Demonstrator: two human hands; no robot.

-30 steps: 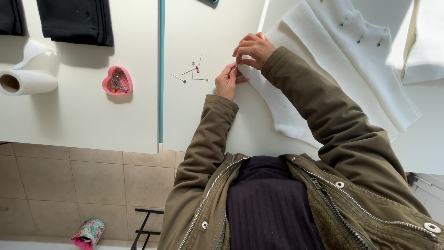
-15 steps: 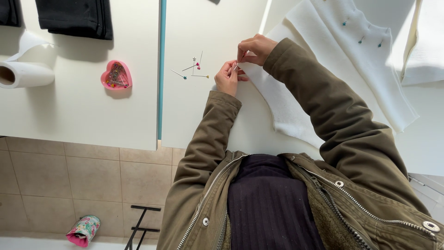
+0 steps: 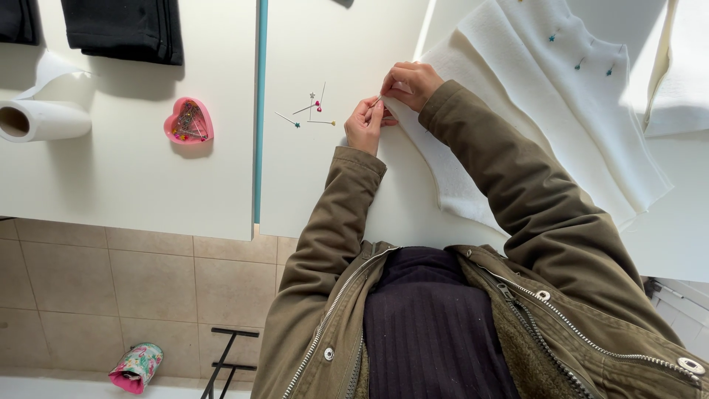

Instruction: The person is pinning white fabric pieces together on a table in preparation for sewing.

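Pinning the white felt edge

The white worktop is carrying everything, with the layered white felt as the landmark. Several pins are already sitting in the felt's far part. At its near-left corner, the right hand is pressing its grip together on a pin, while the left hand is pinching the felt edge. Left of the felt, loose pins are lying unused; further left, a pink heart-shaped pin dish is waiting

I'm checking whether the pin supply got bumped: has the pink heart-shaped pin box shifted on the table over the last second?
No. The pink heart-shaped pin box keeps its place beside the table's teal edge strip; only the camera view drifted.
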